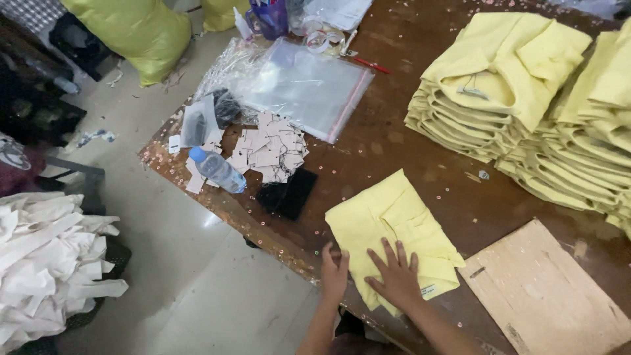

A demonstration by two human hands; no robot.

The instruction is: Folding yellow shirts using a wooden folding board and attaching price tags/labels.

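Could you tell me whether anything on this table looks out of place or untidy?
Small pinkish specks litter the brown wooden table, thickest along its edge. The clear plastic water bottle lies on its side beside a loose heap of cardboard tags.

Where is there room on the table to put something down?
Bare table lies between the plastic bags, the shirt stacks and the folded shirt under both hands. A thin strip runs between that shirt and the board. The far-left corner is crowded with tags and a bottle.
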